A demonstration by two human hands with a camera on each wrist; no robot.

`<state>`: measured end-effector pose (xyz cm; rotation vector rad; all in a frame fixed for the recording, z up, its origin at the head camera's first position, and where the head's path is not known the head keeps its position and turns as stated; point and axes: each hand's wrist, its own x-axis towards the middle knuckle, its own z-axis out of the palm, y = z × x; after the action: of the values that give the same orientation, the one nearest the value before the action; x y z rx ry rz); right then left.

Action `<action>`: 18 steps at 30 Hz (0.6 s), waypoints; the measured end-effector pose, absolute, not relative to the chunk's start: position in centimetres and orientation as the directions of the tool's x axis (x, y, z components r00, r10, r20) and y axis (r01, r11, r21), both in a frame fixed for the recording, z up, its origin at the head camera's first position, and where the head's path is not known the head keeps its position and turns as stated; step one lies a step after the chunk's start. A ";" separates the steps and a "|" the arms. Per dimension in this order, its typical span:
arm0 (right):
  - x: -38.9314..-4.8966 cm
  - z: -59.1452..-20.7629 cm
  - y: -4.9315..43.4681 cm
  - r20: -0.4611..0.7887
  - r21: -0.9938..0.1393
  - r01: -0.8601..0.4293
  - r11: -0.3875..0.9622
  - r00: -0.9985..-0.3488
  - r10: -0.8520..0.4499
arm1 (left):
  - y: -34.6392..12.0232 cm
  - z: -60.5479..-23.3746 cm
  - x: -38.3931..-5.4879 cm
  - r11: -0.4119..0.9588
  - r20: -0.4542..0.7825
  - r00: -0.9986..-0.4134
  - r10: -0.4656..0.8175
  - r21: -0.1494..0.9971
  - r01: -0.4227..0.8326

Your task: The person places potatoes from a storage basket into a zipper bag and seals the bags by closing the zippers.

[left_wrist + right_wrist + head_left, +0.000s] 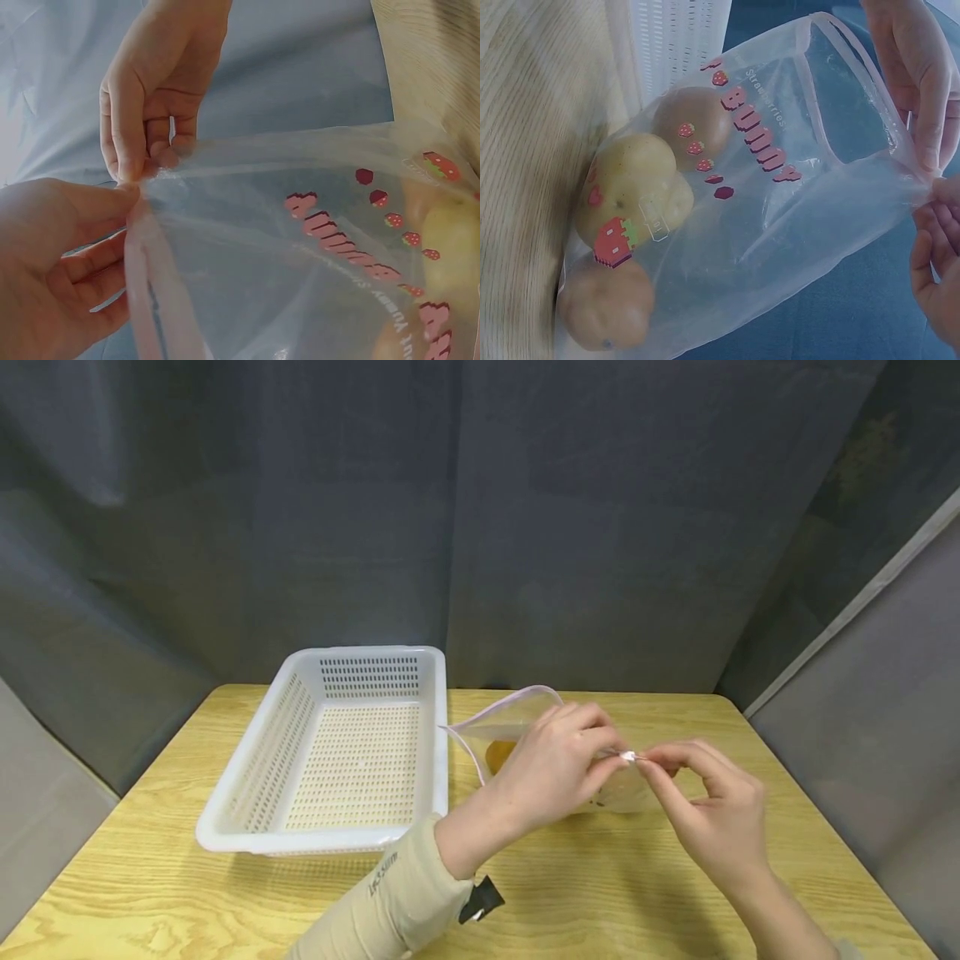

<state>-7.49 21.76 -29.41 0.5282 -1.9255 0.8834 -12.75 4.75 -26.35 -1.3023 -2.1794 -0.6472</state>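
Note:
A clear zip bag (780, 225) with a pink-edged mouth and red strawberry and "Bunny" prints sits to the right of the basket. Through its film I see a lumpy yellow fruit (626, 180), an orange-brown round one (607, 304) and a browner round one (694, 116). My left hand (558, 760) pinches the bag's mouth near one corner between thumb and finger. Right beside it, my right hand (712, 802) pinches that same corner, fingertips almost touching the left ones. The mouth gapes on the side away from the pinched corner.
A white perforated plastic basket (442, 718) stands on the left half of the wood-grain table (600, 893), close to the bag's mouth. Dark grey curtains (450, 527) hang behind the table. A black strap end (482, 899) sticks out by the left sleeve.

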 end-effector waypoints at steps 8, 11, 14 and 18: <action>-7.5 -29.1 21.6 0.871 -0.352 -0.639 0.684 -0.492 -0.011 | 4.7 -26.3 -12.8 0.409 0.638 -0.407 0.653 0.154 0.899; -7.5 -29.2 21.6 0.869 -0.352 -0.632 0.690 -0.494 -0.010 | 4.7 -26.3 -12.8 0.403 0.638 -0.405 0.655 0.158 0.902; -7.5 -29.3 21.7 0.867 -0.351 -0.626 0.696 -0.498 -0.010 | 4.6 -26.3 -12.8 0.405 0.636 -0.402 0.658 0.151 0.902; -7.5 -29.3 21.8 0.864 -0.348 -0.619 0.704 -0.503 -0.015 | 4.5 -26.3 -12.8 0.400 0.638 -0.399 0.659 0.152 0.904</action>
<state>-7.47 21.76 -29.33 0.4873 -1.9758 0.8124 -12.83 4.54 -26.32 -1.3330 -2.1779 -0.6730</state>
